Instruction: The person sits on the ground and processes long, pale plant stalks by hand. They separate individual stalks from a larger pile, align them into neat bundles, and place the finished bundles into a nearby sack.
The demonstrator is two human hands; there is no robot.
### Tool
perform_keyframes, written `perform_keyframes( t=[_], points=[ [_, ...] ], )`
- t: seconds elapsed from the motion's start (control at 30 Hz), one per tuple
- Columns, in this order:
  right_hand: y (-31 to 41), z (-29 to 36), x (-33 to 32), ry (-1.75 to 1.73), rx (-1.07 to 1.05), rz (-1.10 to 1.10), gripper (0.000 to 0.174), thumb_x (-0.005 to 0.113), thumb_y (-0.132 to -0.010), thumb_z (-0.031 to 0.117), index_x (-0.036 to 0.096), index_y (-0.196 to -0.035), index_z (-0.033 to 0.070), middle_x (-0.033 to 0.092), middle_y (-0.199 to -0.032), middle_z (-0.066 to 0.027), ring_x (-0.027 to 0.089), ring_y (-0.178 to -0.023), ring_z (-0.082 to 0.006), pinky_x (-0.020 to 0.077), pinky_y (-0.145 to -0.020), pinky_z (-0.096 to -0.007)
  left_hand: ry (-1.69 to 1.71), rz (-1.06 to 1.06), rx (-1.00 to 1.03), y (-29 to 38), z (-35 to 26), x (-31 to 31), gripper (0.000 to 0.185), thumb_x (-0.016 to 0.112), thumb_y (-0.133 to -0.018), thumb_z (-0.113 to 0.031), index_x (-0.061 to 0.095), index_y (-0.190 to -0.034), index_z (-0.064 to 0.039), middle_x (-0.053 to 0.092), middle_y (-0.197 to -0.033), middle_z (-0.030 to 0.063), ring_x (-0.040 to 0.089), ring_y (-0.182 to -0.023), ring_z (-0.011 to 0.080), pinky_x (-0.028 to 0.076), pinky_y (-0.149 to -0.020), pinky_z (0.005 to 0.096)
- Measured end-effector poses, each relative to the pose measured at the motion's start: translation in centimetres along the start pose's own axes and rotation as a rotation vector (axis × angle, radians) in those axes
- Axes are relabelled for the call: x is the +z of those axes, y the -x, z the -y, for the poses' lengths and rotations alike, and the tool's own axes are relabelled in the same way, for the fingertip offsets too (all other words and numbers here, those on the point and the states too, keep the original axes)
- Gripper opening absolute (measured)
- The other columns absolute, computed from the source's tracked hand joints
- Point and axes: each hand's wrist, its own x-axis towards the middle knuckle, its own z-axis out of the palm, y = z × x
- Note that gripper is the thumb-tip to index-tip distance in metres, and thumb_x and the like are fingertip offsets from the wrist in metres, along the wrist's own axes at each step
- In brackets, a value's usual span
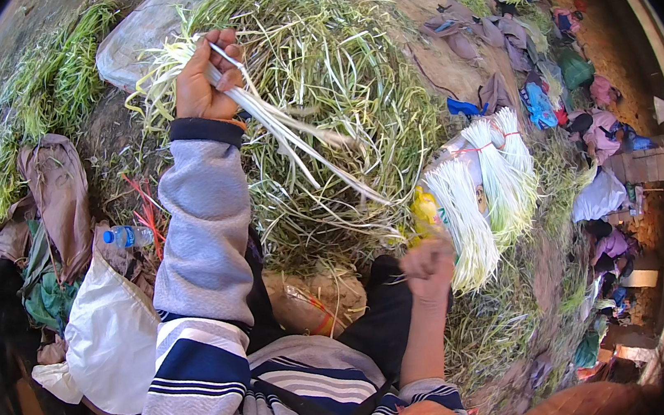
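My left hand (207,79), raised over a large heap of loose green and yellowish leaves (347,81), is closed around a bunch of long pale stalks, likely blanched chives (277,118). The bunch's leafy ends spread out to the left of the hand, and its white ends trail down to the right. My right hand (429,267) is curled and blurred near my right knee; whether anything is between its fingers cannot be made out. Just beyond it lie a yellow plastic bag (424,211) and a thick bundle of white stalks (464,222). Two bundles (492,169) with red ties lie alongside.
Left of me are a white sack (108,334), a water bottle (124,236), red ties (147,211) and brown cloth (58,204). More greens (67,72) lie farther left. A plastic-wrapped bundle (318,299) sits between my legs. Several people (596,131) sit along the right side.
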Motion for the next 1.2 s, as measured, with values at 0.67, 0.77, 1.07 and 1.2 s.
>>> perform_keyframes(
  t=[0.67, 0.77, 1.07, 1.2],
  points=[
    [-7.9, -4.7, 5.9, 1.431, -0.369, -0.082, 0.025, 0.061, -0.080, 0.005, 0.057, -0.105, 0.000, 0.056, -0.094, -0.0056, 0.055, -0.084, -0.0128, 0.0449, -0.071, -0.0261, 0.048, 0.122, -0.070, 0.6, 1.3, 0.5, 0.019, 0.041, -0.096, -0.017, 0.050, -0.105, -0.002, 0.056, -0.101, 0.0098, 0.053, -0.088, 0.0174, 0.038, -0.042, 0.0188],
    [-10.1, -5.0, 6.9, 1.673, -0.534, 0.016, 0.040, 0.068, -0.072, 0.007, 0.056, -0.110, 0.004, 0.055, -0.107, -0.0123, 0.055, -0.097, -0.0281, 0.0462, -0.082, -0.0364, 0.028, 0.105, -0.061, 0.8, 1.4, 0.6, 0.020, 0.041, -0.096, -0.017, 0.049, -0.105, -0.001, 0.056, -0.101, 0.0099, 0.053, -0.087, 0.0174, 0.038, -0.042, 0.0189],
    [-9.8, -6.0, 4.9, 1.719, -0.523, 0.090, 0.012, 0.063, -0.077, 0.007, 0.058, -0.087, 0.002, 0.057, -0.073, -0.0111, 0.057, -0.069, -0.0282, 0.0447, -0.061, -0.0371, 0.004, 0.025, -0.042, 1.1, 2.2, 1.3, 0.021, 0.041, -0.096, -0.017, 0.048, -0.106, -0.001, 0.056, -0.098, 0.0106, 0.054, -0.081, 0.0168, 0.037, -0.040, 0.0191],
    [-7.0, -6.3, 3.4, 1.648, -0.452, 0.058, 0.009, 0.060, -0.083, 0.010, 0.057, -0.087, 0.002, 0.054, -0.068, -0.0110, 0.053, -0.058, -0.0228, 0.0422, -0.054, -0.0312, -0.015, -0.083, -0.018, 1.2, 2.3, 1.4, 0.018, 0.041, -0.096, -0.019, 0.049, -0.100, -0.003, 0.058, -0.088, 0.0079, 0.054, -0.066, 0.0145, 0.035, -0.037, 0.0193]
  ],
)
